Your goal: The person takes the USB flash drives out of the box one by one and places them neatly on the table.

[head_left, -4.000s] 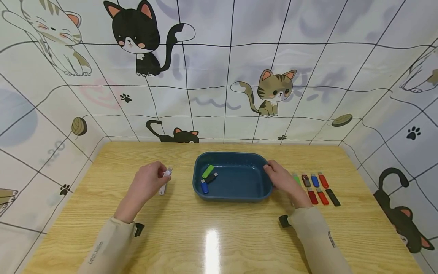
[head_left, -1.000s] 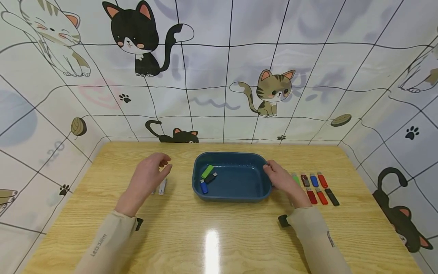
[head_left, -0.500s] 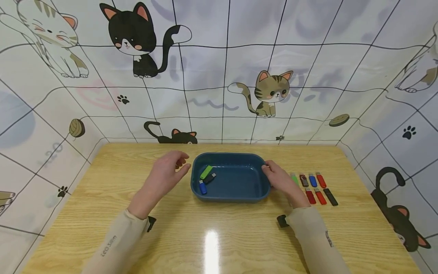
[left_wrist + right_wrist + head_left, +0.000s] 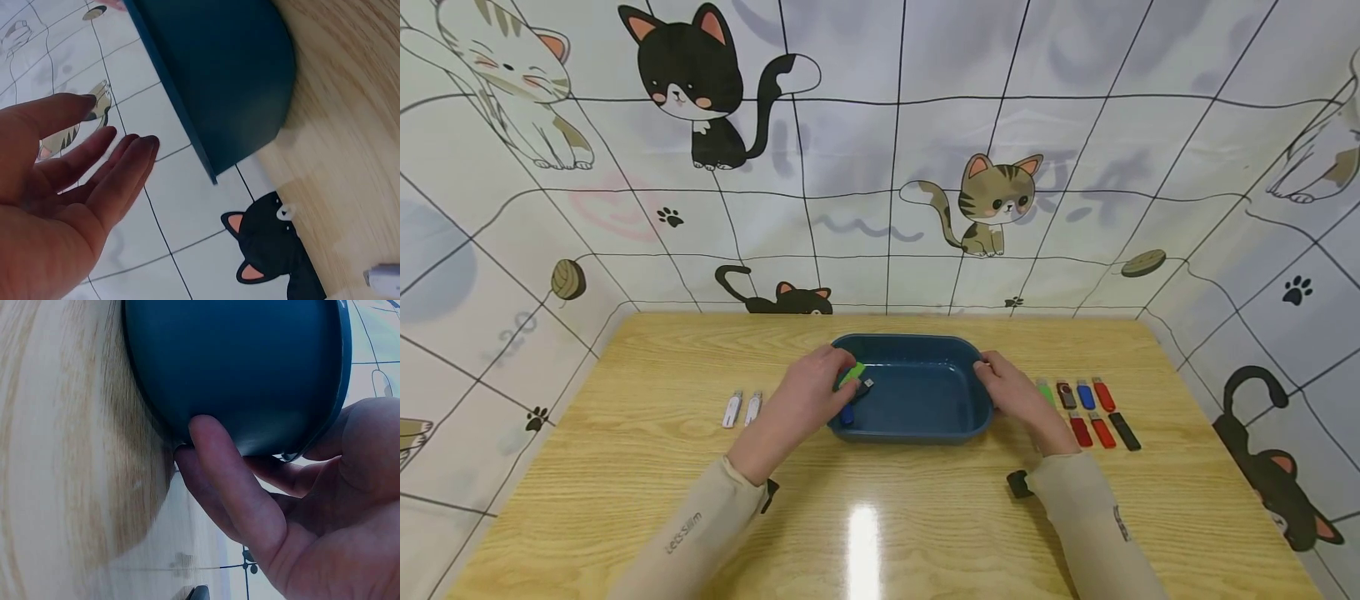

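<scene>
A dark blue rectangular tray stands on the table. My right hand grips its right end; in the right wrist view, fingers press its outer wall. My left hand hovers over the tray's left end with nothing between thumb and fingers, which the left wrist view shows spread apart. Inside the tray lie a green USB stick, a black USB stick and a blue USB stick, all partly hidden behind my left hand. To its left, two white USB sticks lie side by side on the table.
Right of the tray, several USB sticks lie in two rows: among them a red one, a blue one and a black one. My right hand partly covers a green one. A cat-print cloth encloses the table's back and sides.
My left hand has let go of a white USB stick, leaving it beside the other, and has moved right to above the tray. My right hand keeps its grip on the tray.
</scene>
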`<move>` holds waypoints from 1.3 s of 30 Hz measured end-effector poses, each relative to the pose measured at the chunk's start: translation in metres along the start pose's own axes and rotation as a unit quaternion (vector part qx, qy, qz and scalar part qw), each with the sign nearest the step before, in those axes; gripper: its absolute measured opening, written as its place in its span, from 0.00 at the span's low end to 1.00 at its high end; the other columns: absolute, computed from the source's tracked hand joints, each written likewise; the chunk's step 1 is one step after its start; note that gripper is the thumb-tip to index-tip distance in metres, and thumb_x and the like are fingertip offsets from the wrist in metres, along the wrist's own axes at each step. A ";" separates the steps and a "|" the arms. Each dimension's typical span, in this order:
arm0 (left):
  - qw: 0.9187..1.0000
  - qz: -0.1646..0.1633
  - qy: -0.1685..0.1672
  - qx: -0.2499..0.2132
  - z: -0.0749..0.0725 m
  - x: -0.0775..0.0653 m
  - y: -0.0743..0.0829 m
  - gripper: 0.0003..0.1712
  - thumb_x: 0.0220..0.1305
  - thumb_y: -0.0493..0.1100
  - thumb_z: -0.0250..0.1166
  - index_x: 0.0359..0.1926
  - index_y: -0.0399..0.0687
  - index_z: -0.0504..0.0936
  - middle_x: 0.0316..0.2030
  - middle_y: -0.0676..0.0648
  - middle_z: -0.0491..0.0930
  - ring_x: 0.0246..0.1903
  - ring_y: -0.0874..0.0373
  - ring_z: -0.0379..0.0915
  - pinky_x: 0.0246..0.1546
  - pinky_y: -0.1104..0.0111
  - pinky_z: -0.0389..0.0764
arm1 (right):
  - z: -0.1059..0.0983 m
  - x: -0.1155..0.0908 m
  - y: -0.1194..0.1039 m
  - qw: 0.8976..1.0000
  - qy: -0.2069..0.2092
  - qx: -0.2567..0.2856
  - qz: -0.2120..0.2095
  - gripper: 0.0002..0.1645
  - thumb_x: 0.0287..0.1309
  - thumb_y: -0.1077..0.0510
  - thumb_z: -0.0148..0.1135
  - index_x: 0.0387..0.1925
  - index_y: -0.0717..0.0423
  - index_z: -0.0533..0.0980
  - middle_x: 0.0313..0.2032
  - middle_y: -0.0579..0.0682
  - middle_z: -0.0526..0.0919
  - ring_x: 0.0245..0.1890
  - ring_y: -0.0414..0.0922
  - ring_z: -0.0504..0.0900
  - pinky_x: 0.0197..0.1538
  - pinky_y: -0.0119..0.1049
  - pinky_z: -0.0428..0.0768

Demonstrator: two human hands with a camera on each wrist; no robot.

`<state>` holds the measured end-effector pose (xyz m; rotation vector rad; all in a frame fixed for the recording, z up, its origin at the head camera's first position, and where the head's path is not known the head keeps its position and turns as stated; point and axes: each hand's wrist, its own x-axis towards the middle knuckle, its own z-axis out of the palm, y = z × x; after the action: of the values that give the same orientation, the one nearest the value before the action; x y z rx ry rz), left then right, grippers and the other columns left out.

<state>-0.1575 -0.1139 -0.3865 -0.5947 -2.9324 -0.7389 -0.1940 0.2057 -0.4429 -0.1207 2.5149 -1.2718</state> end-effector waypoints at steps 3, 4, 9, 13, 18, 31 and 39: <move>1.000 0.000 -0.016 0.021 0.005 0.002 0.003 0.15 0.69 0.42 0.70 0.51 0.37 0.84 0.39 0.43 0.81 0.34 0.53 0.74 0.34 0.61 0.79 | -0.001 -0.001 -0.001 1.000 0.003 -0.006 -0.004 0.31 0.83 0.51 0.38 0.73 0.69 0.58 0.66 0.73 0.68 0.57 0.65 0.77 0.43 0.51 0.87; 0.999 0.000 -0.021 0.026 0.007 0.003 0.004 0.15 0.69 0.41 0.70 0.51 0.36 0.84 0.40 0.42 0.81 0.35 0.52 0.75 0.35 0.60 0.80 | 0.000 -0.001 -0.002 1.000 0.004 -0.008 -0.005 0.30 0.83 0.51 0.38 0.73 0.69 0.58 0.66 0.73 0.68 0.58 0.65 0.77 0.44 0.52 0.87; 0.998 -0.003 -0.046 0.052 0.016 0.007 0.009 0.17 0.69 0.41 0.70 0.51 0.31 0.82 0.41 0.38 0.82 0.41 0.46 0.81 0.40 0.55 0.85 | 0.000 0.000 -0.002 1.000 0.005 -0.016 -0.010 0.30 0.83 0.52 0.38 0.73 0.69 0.59 0.66 0.72 0.68 0.61 0.65 0.75 0.52 0.56 0.83; 0.996 -0.019 -0.060 0.066 0.023 0.010 0.013 0.19 0.69 0.42 0.70 0.50 0.29 0.79 0.40 0.37 0.82 0.42 0.44 0.82 0.42 0.53 0.86 | 0.000 0.000 -0.002 1.000 0.005 -0.022 -0.012 0.30 0.83 0.52 0.38 0.73 0.69 0.59 0.67 0.72 0.68 0.63 0.66 0.73 0.56 0.58 0.81; 0.993 -0.027 -0.077 0.090 0.030 0.012 0.016 0.23 0.69 0.44 0.70 0.51 0.25 0.78 0.33 0.37 0.82 0.34 0.46 0.83 0.35 0.55 0.86 | 0.000 -0.001 -0.001 1.000 -0.001 -0.007 -0.003 0.30 0.83 0.52 0.38 0.74 0.68 0.58 0.67 0.73 0.67 0.61 0.67 0.75 0.49 0.54 0.85; 0.986 -0.044 -0.117 0.112 0.040 0.016 0.016 0.18 0.68 0.47 0.71 0.31 0.35 0.80 0.19 0.48 0.72 0.18 0.59 0.71 0.20 0.67 0.77 | 0.000 0.001 -0.001 1.000 -0.003 -0.001 -0.001 0.30 0.83 0.52 0.38 0.74 0.68 0.57 0.66 0.74 0.67 0.57 0.65 0.78 0.43 0.50 0.87; 0.986 -0.041 -0.128 0.099 0.044 0.020 0.014 0.13 0.65 0.42 0.73 0.35 0.35 0.81 0.23 0.46 0.75 0.24 0.54 0.74 0.25 0.62 0.81 | 0.000 0.001 0.000 1.000 -0.002 0.004 0.002 0.30 0.83 0.51 0.38 0.74 0.67 0.58 0.66 0.73 0.68 0.56 0.65 0.79 0.41 0.49 0.87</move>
<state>-0.1689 -0.0752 -0.4166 -0.5922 -3.2300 -0.3947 -0.1945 0.2059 -0.4432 -0.1164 2.5062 -1.2779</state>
